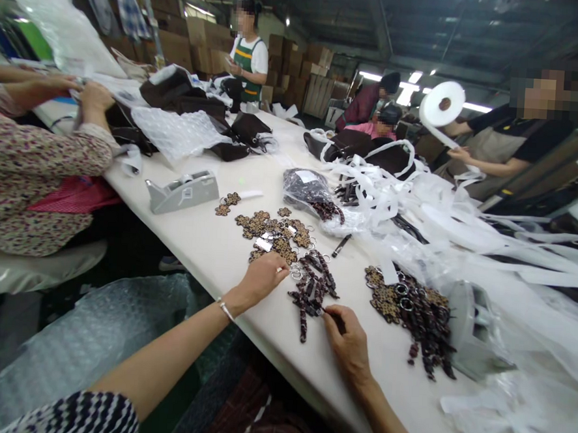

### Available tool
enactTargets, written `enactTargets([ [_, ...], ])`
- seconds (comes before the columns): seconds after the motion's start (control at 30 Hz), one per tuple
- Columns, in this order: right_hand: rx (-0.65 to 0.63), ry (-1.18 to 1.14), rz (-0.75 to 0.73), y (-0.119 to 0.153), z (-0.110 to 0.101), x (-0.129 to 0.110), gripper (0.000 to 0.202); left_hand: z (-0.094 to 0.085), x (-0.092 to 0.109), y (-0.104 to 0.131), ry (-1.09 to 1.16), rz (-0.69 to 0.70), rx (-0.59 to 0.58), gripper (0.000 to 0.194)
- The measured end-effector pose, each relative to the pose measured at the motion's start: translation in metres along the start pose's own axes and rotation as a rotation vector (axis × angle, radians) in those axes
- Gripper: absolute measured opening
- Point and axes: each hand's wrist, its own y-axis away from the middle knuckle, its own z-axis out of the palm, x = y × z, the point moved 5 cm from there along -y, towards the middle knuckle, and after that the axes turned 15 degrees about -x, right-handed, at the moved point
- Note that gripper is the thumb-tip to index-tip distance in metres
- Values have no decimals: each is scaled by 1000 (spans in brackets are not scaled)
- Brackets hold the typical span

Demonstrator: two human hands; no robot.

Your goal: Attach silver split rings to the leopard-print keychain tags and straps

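My left hand (264, 281) is closed in a pinch at the edge of a pile of leopard-patterned flower charms (256, 224) with metal rings. What its fingertips hold, if anything, is hidden. A small heap of dark red-brown twisted straps (309, 286) with rings lies just to its right. At the near end of that heap, my right hand (348, 341) pinches the dark tip of one strap between thumb and forefinger. Farther right lies another pile of flower charms (384, 297) joined with dark twisted straps (426, 329).
A grey tape dispenser (185, 190) stands at the left table edge, another dispenser (475, 329) at the right. Behind the heaps lie a plastic bag of straps (310, 188) and tangled white strips (446, 213). Co-workers stand around the table; one holds a white roll (433, 108).
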Motion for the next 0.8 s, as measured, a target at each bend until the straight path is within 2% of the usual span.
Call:
enactTargets([
  [0.1,55,-59,-10,-5,-8,-16,21,9,7,23,225,-26,-50,32],
  [0.13,56,-121,24,-8,-11,-24,23,16,10,31,377,-41,-73,36],
  [0.17,32,-209,73,-11,-12,-32,25,24,11,38,650,-72,-96,36],
  [0.27,-177,-565,222,-19,-6,-61,31,46,23,57,1355,-140,-106,35],
  [0.33,-286,-714,275,-21,-1,-79,32,51,33,63,1554,-134,-90,33],
  [0.43,-305,-835,313,-19,3,-90,30,50,43,67,1647,-111,-89,27],
  [0.67,-347,-1175,378,-6,14,-84,30,53,51,73,1763,-113,-172,25],
  [0.73,-363,-1241,414,-4,15,-83,30,55,53,74,1767,-117,-212,25],
  [0.8,-386,-1293,446,-3,15,-84,29,54,54,75,1696,-106,-202,24],
])
